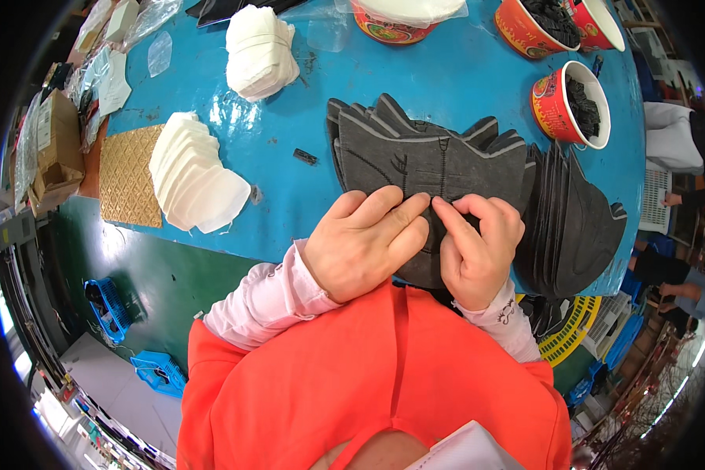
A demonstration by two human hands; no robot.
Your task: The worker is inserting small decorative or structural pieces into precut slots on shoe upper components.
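A stack of dark grey stitched fabric pieces, which look like shoe uppers [462,168], lies on the blue table in front of me. My left hand [372,235] rests over the top piece with its fingers bent and pressed together. From the other side my right hand [482,239] meets it, thumb and index finger closed near the piece's middle seam. The fingertips nearly touch; whatever is between them is too small or hidden to name. Beside my right hand stands a second fanned stack of dark grey pieces [572,219].
Fanned white pads [196,172] overlap a gold quilted board [129,176] at left. A tied white bundle [260,53] lies farther back. Red paper tubs [552,106], some holding black bits, stand at the back right. A small black strip [305,157] lies on the blue table [282,196].
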